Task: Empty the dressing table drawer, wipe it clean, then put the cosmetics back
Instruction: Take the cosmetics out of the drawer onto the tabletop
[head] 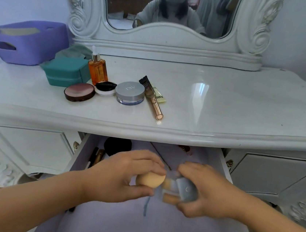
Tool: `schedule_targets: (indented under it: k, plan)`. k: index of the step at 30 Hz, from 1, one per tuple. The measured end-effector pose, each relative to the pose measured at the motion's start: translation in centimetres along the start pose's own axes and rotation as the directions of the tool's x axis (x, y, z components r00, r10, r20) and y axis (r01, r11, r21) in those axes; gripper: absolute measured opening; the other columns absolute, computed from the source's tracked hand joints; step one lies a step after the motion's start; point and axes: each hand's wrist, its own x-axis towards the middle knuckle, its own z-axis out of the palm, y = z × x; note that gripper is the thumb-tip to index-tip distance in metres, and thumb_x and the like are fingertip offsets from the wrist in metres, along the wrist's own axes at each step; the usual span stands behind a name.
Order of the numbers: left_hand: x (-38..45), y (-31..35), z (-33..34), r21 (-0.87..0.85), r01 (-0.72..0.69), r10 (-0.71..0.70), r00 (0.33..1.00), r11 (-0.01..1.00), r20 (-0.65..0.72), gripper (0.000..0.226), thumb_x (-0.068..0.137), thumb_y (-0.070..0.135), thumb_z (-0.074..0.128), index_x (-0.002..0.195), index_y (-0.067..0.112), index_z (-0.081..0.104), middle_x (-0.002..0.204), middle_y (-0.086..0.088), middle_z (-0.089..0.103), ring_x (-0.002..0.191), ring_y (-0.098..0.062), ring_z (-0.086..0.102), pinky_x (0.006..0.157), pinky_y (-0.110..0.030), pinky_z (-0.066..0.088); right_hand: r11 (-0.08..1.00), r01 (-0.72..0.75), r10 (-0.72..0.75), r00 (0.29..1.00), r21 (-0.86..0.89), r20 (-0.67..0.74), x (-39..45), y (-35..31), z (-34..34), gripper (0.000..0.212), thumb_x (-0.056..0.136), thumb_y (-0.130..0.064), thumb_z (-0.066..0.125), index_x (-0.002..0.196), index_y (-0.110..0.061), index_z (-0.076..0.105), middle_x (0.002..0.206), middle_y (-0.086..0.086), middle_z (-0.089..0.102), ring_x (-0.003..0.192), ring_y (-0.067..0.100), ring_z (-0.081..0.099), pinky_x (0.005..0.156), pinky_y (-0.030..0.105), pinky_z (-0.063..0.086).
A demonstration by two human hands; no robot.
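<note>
White glossy tabletop (226, 105) carrying removed cosmetics; open drawer (224, 168) below, still holding items. Left hand (120, 175), grip curling round a beige sponge (150, 179); right hand (204, 190), grip clutching blurred small bottles (178, 189). Risk: overfull right grip letting one bottle drop back.

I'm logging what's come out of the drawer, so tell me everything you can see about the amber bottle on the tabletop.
The amber bottle is a squarish clear container filled with orange liquid, glass by the look of it, topped by a metallic collar and a white dropper bulb. It is closed and stands upright at the left rear of the white tabletop. The teal case sits right beside it on the left, and a black-lidded jar lies just in front. Whether they touch is unclear.
</note>
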Motion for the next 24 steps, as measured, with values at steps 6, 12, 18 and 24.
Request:
schedule_targets:
  k: [6,12,18,24]
  plan:
    - [4.3,2.5,-3.4,0.026,-0.063,0.068,0.910,0.998,-0.408,0.036,0.075,0.023,0.072,0.109,0.018,0.063,0.116,0.005,0.056,0.111,-0.004,0.053,0.089,-0.013,0.042,0.868,-0.009,0.166,0.948,0.497,-0.272,-1.2,-0.7,-5.2,0.046,0.053,-0.047,0.075,0.094,-0.037,0.056,0.088,-0.020,0.058,0.076,-0.001,0.057,0.063,0.012,0.046]
    - [10.7,2.0,-5.2,-0.014,0.056,-0.054,0.803,0.998,-0.593,0.034,0.075,0.017,0.071,0.106,0.026,0.061,0.108,0.005,0.057,0.103,0.004,0.049,0.084,-0.008,0.038,0.885,-0.045,0.308,0.805,0.464,-0.508,2.0,0.5,-9.8,0.038,0.063,-0.039,0.081,0.091,-0.033,0.056,0.091,-0.013,0.055,0.081,0.005,0.054,0.066,0.020,0.044]
    - [15.1,-1.7,-3.8,-0.171,0.306,-0.341,0.684,0.937,-0.646,0.033,0.079,0.013,0.067,0.108,0.028,0.061,0.111,0.013,0.057,0.105,-0.012,0.051,0.090,-0.034,0.044,0.881,-0.128,0.400,0.716,0.455,-0.572,7.3,3.2,-11.2,0.046,0.066,-0.047,0.075,0.098,-0.021,0.054,0.100,-0.002,0.055,0.085,0.014,0.053,0.073,0.033,0.047]
    - [16.0,-4.8,-2.7,-0.117,0.485,-0.447,0.651,0.867,-0.613,0.032,0.079,0.027,0.068,0.110,0.030,0.060,0.112,0.008,0.058,0.098,-0.012,0.056,0.085,-0.030,0.046,0.887,-0.175,0.419,0.692,0.427,-0.587,10.9,4.7,-10.6,0.055,0.062,-0.055,0.075,0.095,-0.018,0.052,0.097,0.001,0.058,0.085,0.017,0.054,0.068,0.031,0.043]
